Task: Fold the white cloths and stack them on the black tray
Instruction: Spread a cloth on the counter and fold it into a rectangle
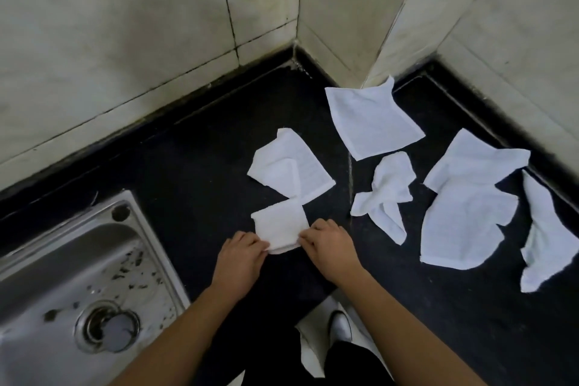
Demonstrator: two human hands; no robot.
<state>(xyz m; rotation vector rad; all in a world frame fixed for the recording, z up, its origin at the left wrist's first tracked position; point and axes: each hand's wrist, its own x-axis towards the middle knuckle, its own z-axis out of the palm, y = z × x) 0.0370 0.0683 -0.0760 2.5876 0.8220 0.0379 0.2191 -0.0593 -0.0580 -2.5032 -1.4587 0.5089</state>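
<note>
Both left hand [241,255] and right hand [329,247] seemingly pinch the near edge of the folded cloth [280,224], black counter [188,166] spreading leftward.

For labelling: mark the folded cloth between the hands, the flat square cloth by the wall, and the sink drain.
folded cloth [280,224], head view, middle of its top layer.
flat square cloth [372,122], head view, centre.
sink drain [108,326], head view, centre.

I'm pinching the folded cloth [280,224], a small white square, at its near corners with left hand [241,255] and right hand [329,244]. Just beyond the grip, a half-folded cloth [289,166] is touching it. Lying to the right are a flat cloth [372,122], a crumpled cloth [387,191], a rumpled cloth [466,207] and, farthest, a twisted cloth [548,238].
</note>
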